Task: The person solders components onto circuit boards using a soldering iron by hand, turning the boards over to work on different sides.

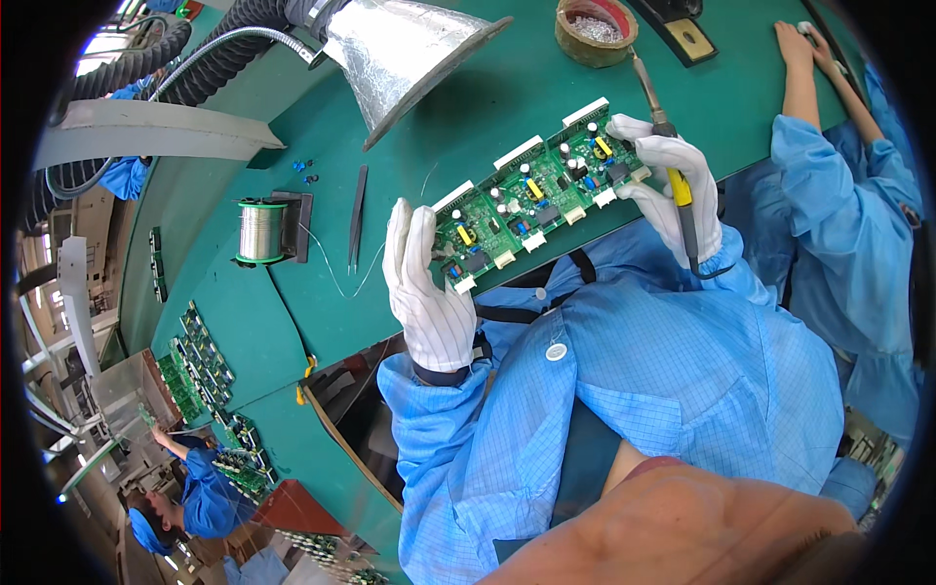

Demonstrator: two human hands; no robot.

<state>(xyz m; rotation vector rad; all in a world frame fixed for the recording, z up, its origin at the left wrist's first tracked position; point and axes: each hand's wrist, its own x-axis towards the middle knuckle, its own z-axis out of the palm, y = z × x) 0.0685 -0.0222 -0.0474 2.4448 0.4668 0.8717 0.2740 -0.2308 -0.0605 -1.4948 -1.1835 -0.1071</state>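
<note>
I have the circuit board (570, 168) slung between two gloved hands above the green bench (292, 336), component side up and slanting so its right end lies further from the body. My left hand (429, 302) is closed about the left end, fingers pointing away from me along the short edge. My right hand (704, 195) has fingers curled at the opposite end and also carries the soldering iron (680, 183), tip pointing away from the body, just beside the tan tape roll (590, 57). The undersides are hidden from me, so I can't tell how firmly either hand pinches.

That doubled-up right hand is what worries me most. If those fingers loosen to steady the iron, the board's right end could sag; if they favour the board, the handle could roll and swing the tip onto the tall capacitors, the glove or, supposing it is hot, the tape. A snag on the iron's cord (694, 265), which loops by the sleeve, would cause the same swing.

On the left, the thin solder wire (336, 283) curls loose from the spool (261, 232) to near my glove, so a sideways sweep might drag it, or knock the tweezers (358, 219) lying between. Squeezing too hard could bend parts near the board's ends. A co-worker's hands (792, 49) lie well apart, beyond my right side.
</note>
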